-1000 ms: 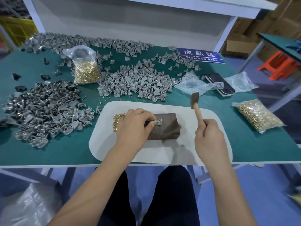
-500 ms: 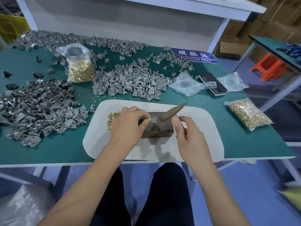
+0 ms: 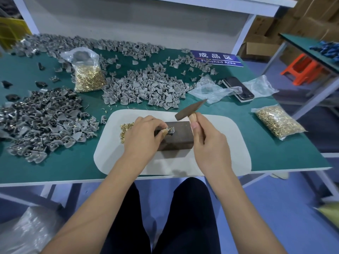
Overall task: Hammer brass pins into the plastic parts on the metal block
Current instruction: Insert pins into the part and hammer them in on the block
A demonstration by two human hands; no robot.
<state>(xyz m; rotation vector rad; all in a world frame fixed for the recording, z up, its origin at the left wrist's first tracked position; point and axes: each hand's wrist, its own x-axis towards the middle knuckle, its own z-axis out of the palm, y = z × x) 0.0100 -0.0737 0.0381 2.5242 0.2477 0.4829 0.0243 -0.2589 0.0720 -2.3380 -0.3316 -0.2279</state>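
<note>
Our left hand (image 3: 145, 136) pins a small plastic part (image 3: 170, 130) to the metal block (image 3: 177, 136) while our right hand (image 3: 209, 143) grips the hammer (image 3: 190, 112).

Our left fingers hide most of the part, so we cannot tell how the brass pin (image 3: 171, 128) sits in it; the hammer's handle is buried in our curled right fist, its dark head tilted above the block's far edge. Around the white mat (image 3: 229, 143) lie a loose heap of pins (image 3: 125, 129), grey part piles (image 3: 145, 88), two bags of pins (image 3: 89, 77) (image 3: 277, 121), a phone (image 3: 238, 88) and a blue sign (image 3: 217, 58). The block is dark brown, rectangular, mid-mat.
</note>
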